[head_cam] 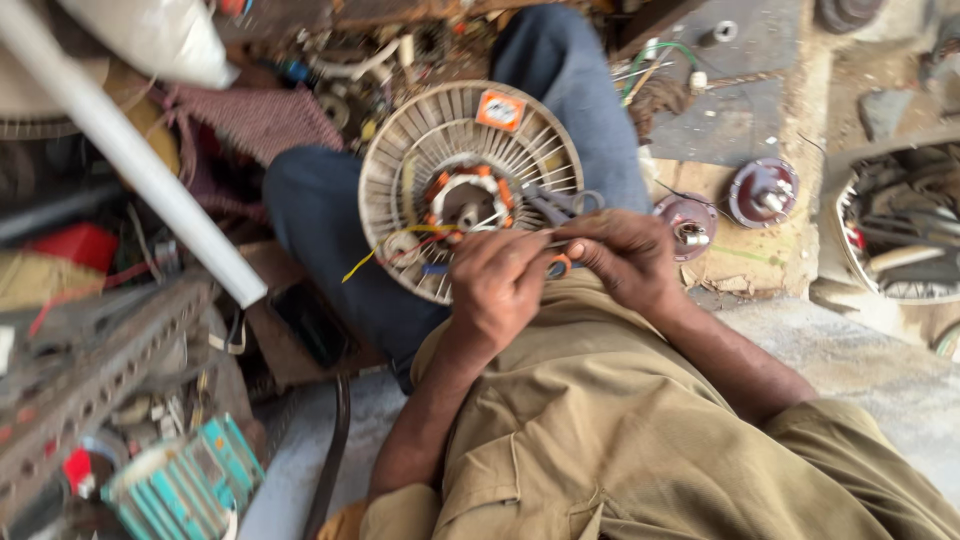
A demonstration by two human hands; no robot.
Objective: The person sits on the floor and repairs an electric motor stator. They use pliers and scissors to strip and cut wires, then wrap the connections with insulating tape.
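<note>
A person's left hand (500, 285) and right hand (625, 260) meet at the six o'clock edge of a ribbed fan motor housing (470, 190) resting on the lap, fingers of both pinched together on thin wires (400, 245); scissors (560, 205) lie at three o'clock.

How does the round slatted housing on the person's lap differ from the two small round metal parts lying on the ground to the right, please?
The slatted housing is far larger than the two small round parts. It is pale cream with radial slats; they are dark reddish with metal centres. It rests on the lap, with the left hand and right hand at its edge; the small parts lie untouched. All are round.
</note>
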